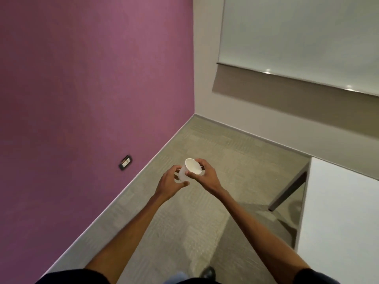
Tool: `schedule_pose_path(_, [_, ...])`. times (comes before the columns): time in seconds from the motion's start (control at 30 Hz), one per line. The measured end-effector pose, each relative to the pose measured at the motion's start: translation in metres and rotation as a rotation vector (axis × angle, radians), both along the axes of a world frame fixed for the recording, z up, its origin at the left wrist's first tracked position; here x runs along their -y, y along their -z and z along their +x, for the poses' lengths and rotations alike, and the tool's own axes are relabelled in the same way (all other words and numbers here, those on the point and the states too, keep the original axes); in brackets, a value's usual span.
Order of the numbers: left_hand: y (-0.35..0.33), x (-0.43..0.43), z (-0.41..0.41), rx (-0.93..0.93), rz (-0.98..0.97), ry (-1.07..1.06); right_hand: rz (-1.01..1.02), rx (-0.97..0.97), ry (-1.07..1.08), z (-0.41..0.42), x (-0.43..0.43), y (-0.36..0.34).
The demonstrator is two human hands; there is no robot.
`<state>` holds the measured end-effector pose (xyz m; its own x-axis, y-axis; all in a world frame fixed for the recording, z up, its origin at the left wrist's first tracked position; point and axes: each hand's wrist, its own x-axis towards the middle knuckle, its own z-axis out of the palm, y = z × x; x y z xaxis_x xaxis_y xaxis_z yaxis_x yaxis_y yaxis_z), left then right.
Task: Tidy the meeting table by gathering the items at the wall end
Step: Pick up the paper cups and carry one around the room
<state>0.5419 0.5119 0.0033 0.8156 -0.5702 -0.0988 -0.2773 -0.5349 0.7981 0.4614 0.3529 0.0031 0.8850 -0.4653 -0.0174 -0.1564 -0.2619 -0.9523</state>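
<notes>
A white paper cup is held out in front of me above the carpet, tilted so its open mouth faces me. My left hand cups its lower body from the left. My right hand grips it near the rim from the right. The white meeting table shows only as a bare corner at the right edge, well away from both hands. Nothing lies on the visible part of the table.
A purple wall with a dark socket fills the left. A beige wall with a whiteboard stands behind. Grey carpet lies below, with a dark table leg and my shoe.
</notes>
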Motion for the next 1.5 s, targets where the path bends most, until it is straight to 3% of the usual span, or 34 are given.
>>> schedule_pose_path(0.43, [0.01,0.206,0.086,-0.013,-0.025,0.271,-0.019,-0.058,0.255,0.049,0.181,0.006])
schedule_pose_path(0.83, [-0.009,0.453,0.2,0.028,-0.039,0.521,-0.05,-0.095,0.485,0.129,0.391,-0.008])
schedule_pose_path(1.2, [-0.01,0.637,0.2,0.06,-0.008,0.804,0.042,-0.039,0.793,0.115,0.525,0.004])
schedule_pose_path(1.5, [-0.008,0.817,0.167,-0.048,-0.026,0.838,0.03,-0.004,0.951,0.084,0.683,0.004])
